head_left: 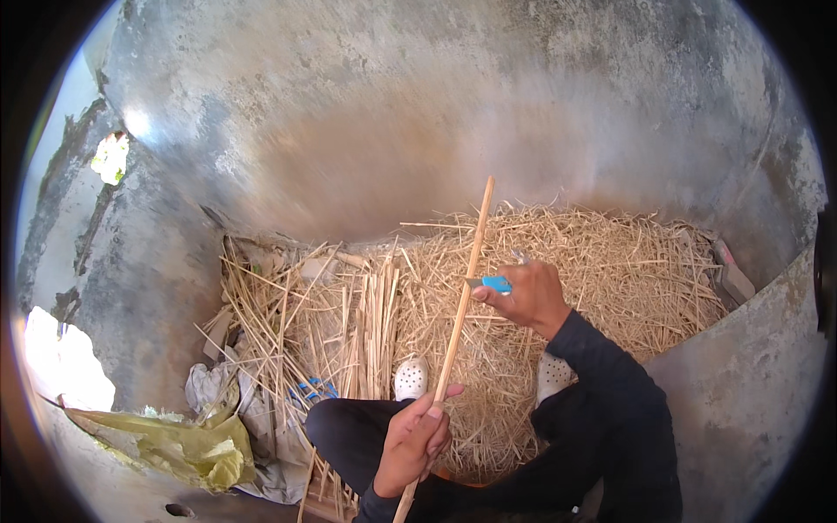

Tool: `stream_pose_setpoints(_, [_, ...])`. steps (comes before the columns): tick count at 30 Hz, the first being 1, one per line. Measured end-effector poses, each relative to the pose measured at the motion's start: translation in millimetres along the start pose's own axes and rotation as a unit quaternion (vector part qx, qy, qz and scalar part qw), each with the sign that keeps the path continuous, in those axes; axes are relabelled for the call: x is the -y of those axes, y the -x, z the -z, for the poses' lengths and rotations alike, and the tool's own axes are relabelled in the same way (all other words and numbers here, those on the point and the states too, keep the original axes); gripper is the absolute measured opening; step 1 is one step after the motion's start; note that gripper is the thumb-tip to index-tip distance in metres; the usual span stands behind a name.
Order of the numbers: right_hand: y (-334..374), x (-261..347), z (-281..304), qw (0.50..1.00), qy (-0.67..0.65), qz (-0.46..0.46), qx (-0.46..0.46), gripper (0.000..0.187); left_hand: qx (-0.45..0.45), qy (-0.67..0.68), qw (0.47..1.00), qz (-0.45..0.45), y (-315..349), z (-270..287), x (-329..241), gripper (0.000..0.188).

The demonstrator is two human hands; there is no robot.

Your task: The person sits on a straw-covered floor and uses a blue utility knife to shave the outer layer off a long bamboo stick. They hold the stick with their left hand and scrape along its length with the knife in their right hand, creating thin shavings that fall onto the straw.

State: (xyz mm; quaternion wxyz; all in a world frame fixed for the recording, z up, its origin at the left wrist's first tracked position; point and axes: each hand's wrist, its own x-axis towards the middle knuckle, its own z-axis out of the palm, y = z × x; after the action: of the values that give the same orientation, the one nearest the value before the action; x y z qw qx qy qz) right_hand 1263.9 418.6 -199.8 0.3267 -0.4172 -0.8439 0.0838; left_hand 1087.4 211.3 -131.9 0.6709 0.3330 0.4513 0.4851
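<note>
A long, pale wooden strip (463, 307), bamboo-like, slants upward from the lower edge between my knees. My left hand (417, 442) is wrapped round its lower part. In my right hand (528, 297) is a knife with a blue handle (497, 284), held in closed fingers. Its short blade meets or nearly meets the strip above the middle; whether it cuts into the wood I cannot tell. The strip's far end stands free above the shavings.
Pale shavings (602, 279) heap up against the grey wall (392, 113). Split strips (370, 322) lie to the left, near a yellowish plastic sheet (179, 444) and grey cloth (270, 462). White clogs (411, 379) are on my feet. A brick-like block (734, 281) sits at the right.
</note>
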Motion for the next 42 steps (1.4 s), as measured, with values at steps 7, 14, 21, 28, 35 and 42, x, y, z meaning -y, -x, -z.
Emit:
stream_pose_setpoints(7, [3, 31, 13, 0.988, -0.006, 0.151, -0.023, 0.072, -0.001, 0.078, 0.997, -0.009, -9, 5, 10, 0.041])
stream_pose_setpoints(14, [-25, -26, -2, 0.998, 0.04, -0.013, -0.039, 0.074, -0.015, 0.101, 0.994, 0.028, 7, 4, 7, 0.041])
stream_pose_setpoints(21, [-5, -3, -22, 0.999, -0.005, 0.037, -0.04, 0.073, -0.017, 0.079, 0.996, 0.036, 12, 1, 8, 0.041])
stream_pose_setpoints(28, [-32, -68, -16, 0.986, 0.082, 0.105, -0.098, 0.078, 0.006, 0.074, 0.996, 0.051, 16, -4, 17, 0.041])
stream_pose_setpoints(35, [-27, -105, -24, 0.985, 0.144, 0.078, -0.046, 0.081, -0.004, 0.105, 0.992, 0.073, 5, 3, 23, 0.038])
stream_pose_setpoints(42, [-25, -109, -51, 0.978, 0.138, 0.13, -0.091, 0.078, -0.038, 0.105, 0.99, 0.084, 15, 8, 28, 0.036])
